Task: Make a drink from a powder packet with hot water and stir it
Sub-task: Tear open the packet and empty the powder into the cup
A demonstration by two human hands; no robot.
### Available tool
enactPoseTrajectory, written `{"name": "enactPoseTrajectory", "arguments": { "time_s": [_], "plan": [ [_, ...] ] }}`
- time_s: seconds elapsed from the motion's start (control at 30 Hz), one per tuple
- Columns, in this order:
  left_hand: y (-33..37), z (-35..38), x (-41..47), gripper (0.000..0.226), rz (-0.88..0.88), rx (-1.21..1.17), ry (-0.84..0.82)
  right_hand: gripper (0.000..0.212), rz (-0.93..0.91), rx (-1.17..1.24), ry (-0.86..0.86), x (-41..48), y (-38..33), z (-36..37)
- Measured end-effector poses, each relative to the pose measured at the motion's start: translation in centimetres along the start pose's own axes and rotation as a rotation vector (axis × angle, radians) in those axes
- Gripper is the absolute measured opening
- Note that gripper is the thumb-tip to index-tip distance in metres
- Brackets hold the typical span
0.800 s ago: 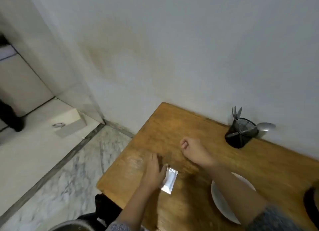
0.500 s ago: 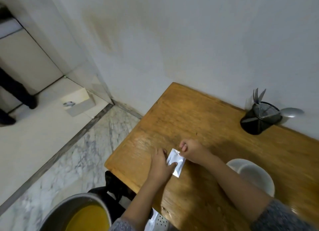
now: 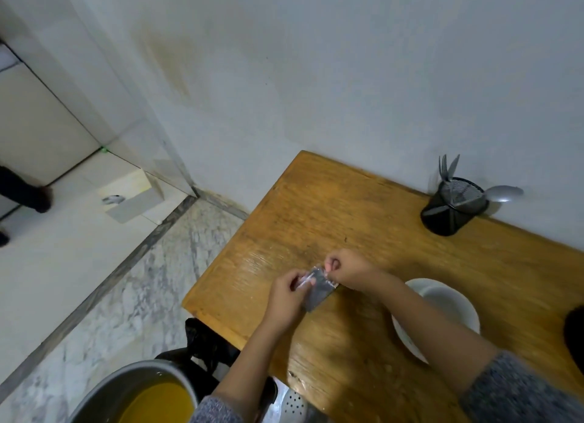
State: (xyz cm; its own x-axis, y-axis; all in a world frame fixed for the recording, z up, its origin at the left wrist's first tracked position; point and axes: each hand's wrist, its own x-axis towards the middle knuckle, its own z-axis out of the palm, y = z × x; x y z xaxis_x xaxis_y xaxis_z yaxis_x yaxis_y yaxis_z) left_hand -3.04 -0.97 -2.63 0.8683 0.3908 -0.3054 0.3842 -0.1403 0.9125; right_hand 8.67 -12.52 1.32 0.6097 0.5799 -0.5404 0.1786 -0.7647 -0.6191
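A small silver powder packet (image 3: 318, 291) is held just above the wooden table (image 3: 316, 220). My left hand (image 3: 289, 294) pinches its left top corner and my right hand (image 3: 346, 269) pinches the right top corner. A white cup (image 3: 442, 302) stands on the table to the right, partly hidden by my right forearm. A black mesh holder (image 3: 453, 206) with spoons and forks stands at the back by the wall.
A metal pot (image 3: 136, 394) with yellow liquid sits low at the left, below the table edge. A perforated metal utensil (image 3: 292, 405) lies beside it. A dark object (image 3: 575, 334) shows at the right edge. A person's legs (image 3: 22, 192) stand at far left.
Both hands have lifted the packet off the table and now pinch its top edge. The view tilted down, bringing the pot and cup into sight.
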Motion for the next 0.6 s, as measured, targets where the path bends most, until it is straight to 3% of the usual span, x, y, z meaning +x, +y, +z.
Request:
{"name": "enactPoseTrajectory", "arguments": {
  "time_s": [0.17, 0.37, 0.47, 0.6],
  "plan": [
    [2.8, 0.0, -0.1, 0.012, 0.049, -0.239, -0.008, 0.012, -0.119, -0.031, 0.047, -3.0, -1.8, -3.2],
    [7.4, 0.1, 0.7, 0.010, 0.152, -0.214, -0.016, 0.019, -0.132, -0.263, 0.125, -6.9, -6.1, -9.2],
    [9.9, 0.3, 1.1, 0.011, 0.217, -0.208, -0.005, 0.020, -0.083, -0.345, 0.300, -8.3, -7.2, -11.2],
    [11.9, 0.6, 1.0, 0.008, 0.293, -0.193, 0.007, 0.023, -0.080, -0.341, 0.265, -9.6, -8.4, -11.9]
  ]
}}
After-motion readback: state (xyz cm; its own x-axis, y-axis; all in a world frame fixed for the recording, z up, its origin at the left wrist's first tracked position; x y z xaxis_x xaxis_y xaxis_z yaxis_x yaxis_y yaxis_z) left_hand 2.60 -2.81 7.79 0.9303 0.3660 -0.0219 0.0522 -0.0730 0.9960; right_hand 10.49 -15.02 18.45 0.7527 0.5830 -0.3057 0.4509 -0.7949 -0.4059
